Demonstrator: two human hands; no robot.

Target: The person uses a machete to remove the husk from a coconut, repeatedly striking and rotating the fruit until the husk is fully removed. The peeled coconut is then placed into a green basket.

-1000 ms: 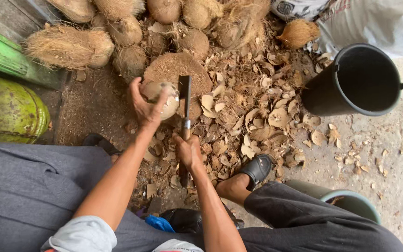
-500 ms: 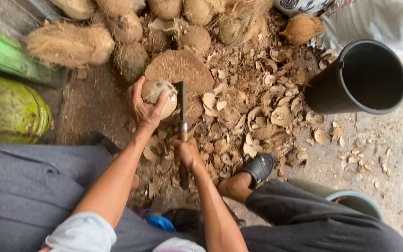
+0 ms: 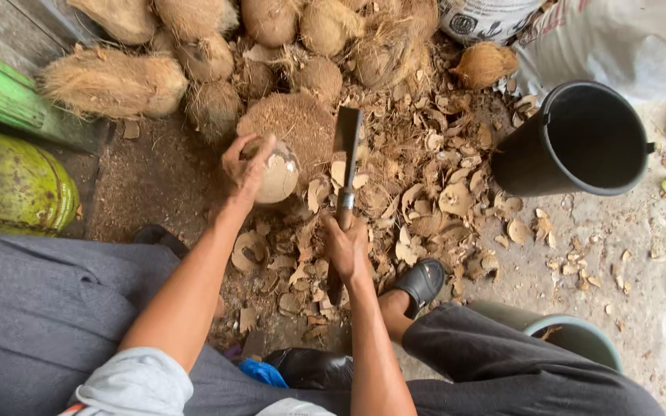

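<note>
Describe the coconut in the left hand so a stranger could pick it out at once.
Start at the black bucket at upper right, then look left past the cleaver to the round chopping block. At its near edge the left hand grips the coconut. It is pale, smooth and partly shelled; the coconuts behind are brown and hairy.

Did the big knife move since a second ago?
Yes. The knife in the right hand tipped right, away from the coconut in the left hand, opening a gap over the round chopping block.
</note>
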